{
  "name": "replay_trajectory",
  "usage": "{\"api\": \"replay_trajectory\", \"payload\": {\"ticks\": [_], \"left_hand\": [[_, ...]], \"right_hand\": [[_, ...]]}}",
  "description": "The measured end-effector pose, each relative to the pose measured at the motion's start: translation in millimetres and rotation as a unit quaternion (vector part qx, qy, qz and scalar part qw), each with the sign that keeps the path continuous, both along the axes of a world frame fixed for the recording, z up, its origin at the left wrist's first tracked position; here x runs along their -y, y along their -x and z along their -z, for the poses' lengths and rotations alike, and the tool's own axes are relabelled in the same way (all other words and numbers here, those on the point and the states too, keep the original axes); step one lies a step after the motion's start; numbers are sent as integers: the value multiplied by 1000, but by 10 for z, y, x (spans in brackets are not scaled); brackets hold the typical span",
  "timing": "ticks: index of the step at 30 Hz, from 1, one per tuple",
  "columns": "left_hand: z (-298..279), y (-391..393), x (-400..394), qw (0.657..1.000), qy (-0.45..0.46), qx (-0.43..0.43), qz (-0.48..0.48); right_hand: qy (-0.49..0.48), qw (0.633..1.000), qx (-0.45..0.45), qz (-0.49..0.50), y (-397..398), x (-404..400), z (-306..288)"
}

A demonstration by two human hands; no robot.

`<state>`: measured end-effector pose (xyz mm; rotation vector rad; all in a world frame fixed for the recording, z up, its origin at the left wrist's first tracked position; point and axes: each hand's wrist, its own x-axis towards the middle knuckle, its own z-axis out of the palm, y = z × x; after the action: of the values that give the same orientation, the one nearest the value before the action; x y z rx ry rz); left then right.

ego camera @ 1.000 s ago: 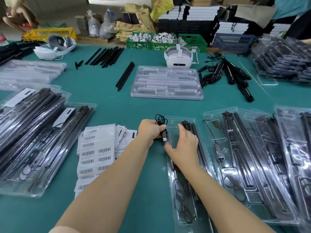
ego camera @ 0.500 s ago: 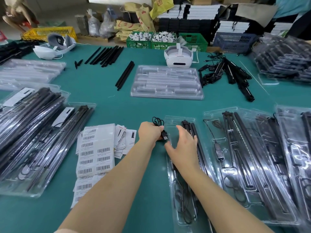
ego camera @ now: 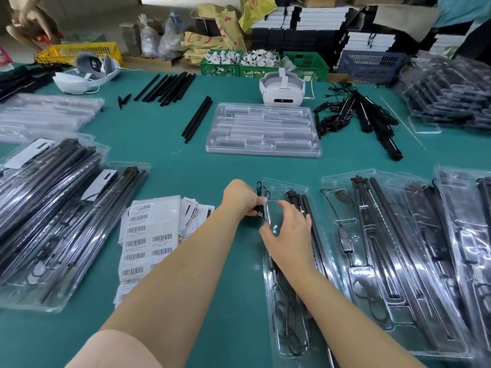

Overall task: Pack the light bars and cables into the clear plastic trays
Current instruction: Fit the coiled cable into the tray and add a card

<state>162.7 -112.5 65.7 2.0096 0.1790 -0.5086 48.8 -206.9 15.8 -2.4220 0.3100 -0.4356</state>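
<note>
- The USB plug [ego camera: 259, 211] of a black cable [ego camera: 261, 191] sits at the upper left edge of the nearest clear plastic tray [ego camera: 292, 338], with a loop of the cable showing just above the fingers.
- The left hand [ego camera: 243, 199] has its grip clenched round that cable, the plug end poking out toward the tray.
- The right hand [ego camera: 288, 233] rests over the upper part of the same tray, its fingers loosely curved on the clear plastic and its thumb against the tray's left edge; this grip looks released, grasping nothing.
- In that tray a black light bar [ego camera: 309, 208] lies along the right side, and a coiled cable fills the lower end.
- Just to the right, a filled tray [ego camera: 377, 179] holds bars and an inline controller [ego camera: 345, 241].
- To the left of the arms lies a spread of barcode labels [ego camera: 147, 235] on the green counter [ego camera: 164, 144].
- Further left, packed trays [ego camera: 53, 208] overlap one another.
- Beyond the hands is an empty clear tray [ego camera: 263, 130], with loose black bars [ego camera: 198, 119] to its left and a white headset [ego camera: 282, 89] behind it.
</note>
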Motion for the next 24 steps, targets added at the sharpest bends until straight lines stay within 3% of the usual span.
{"api": "replay_trajectory", "payload": {"ticks": [3, 7, 12, 17, 20, 24], "left_hand": [[32, 24, -12, 999, -11, 37, 12], [45, 60, -9, 991, -96, 83, 43], [9, 75, 28, 997, -45, 1, 65], [-74, 10, -23, 981, -117, -28, 154], [-71, -42, -98, 987, -76, -48, 132], [33, -164, -144, 998, -37, 8, 46]], "right_hand": [[20, 1000, 1, -5, 2, 2, 4], [29, 999, -6, -10, -11, 11, 14], [51, 999, -14, -7, -30, 17, 28], [76, 997, -19, -3, -40, 13, 60], [76, 997, -19, -1, -40, 9, 63], [79, 996, -37, -5, -45, 3, 70]]}}
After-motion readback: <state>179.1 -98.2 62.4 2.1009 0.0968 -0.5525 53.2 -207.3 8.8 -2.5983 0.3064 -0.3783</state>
